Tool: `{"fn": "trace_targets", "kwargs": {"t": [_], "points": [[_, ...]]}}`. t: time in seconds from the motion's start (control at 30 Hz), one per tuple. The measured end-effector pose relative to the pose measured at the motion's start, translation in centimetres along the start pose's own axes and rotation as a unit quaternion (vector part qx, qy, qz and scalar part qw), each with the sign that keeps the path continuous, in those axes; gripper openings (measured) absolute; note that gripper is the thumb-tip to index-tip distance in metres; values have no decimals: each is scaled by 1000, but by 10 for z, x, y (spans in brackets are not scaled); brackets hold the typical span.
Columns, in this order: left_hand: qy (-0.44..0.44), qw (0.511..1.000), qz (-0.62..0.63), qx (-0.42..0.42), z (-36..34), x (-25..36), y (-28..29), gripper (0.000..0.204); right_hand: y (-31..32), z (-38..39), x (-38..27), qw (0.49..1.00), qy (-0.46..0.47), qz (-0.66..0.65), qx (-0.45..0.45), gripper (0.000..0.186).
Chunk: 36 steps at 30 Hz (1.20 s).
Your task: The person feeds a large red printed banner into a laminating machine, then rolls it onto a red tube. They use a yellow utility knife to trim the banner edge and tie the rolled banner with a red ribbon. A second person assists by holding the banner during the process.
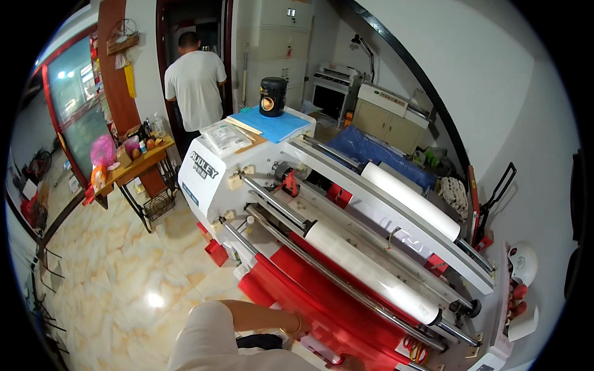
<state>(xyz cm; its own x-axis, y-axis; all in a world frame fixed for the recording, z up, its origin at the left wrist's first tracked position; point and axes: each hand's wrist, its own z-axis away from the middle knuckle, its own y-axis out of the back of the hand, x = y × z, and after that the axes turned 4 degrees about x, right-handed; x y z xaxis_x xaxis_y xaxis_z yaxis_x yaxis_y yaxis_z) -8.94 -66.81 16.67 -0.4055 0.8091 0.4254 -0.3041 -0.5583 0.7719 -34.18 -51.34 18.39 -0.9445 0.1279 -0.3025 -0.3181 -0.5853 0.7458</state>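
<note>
My left arm reaches in from the lower edge, with a gold bracelet [293, 329] at the wrist. My left hand [302, 325] is low over a red sheet [346, 328] that hangs at the front of a large white roller machine [207, 164]. A slim pink-and-white object [320, 350] lies between my two hands; its kind is unclear. Only part of my right hand [348, 363] shows at the bottom edge, by the lower end of that object. The fingers of both hands are mostly hidden or dim.
Two white rolls, a front one [371, 269] and a back one [411, 201], sit on the machine's bars. A black canister [272, 97] stands on a blue folder [263, 123] on top. A person [197, 83] stands at the doorway. Left is a wooden table [139, 159] with odds and ends.
</note>
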Motion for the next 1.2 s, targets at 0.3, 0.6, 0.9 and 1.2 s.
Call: {"fn": "trace_targets", "kwargs": {"t": [0.3,0.6,0.9,1.2], "points": [[-12,997,65,-33,13,17,38,38,-45,-19,28,977,-4,7,211,43],[-6,998,43,-45,19,5,44,46,-8,-10,12,983,-90,66,144,47],[-32,996,2,-88,-65,-65,-43,38,-22,-72,41,984,-110,125,72,41],[-46,996,10,-79,-96,-82,-82,35,-72,-82,54,980,-97,135,108,26]]}}
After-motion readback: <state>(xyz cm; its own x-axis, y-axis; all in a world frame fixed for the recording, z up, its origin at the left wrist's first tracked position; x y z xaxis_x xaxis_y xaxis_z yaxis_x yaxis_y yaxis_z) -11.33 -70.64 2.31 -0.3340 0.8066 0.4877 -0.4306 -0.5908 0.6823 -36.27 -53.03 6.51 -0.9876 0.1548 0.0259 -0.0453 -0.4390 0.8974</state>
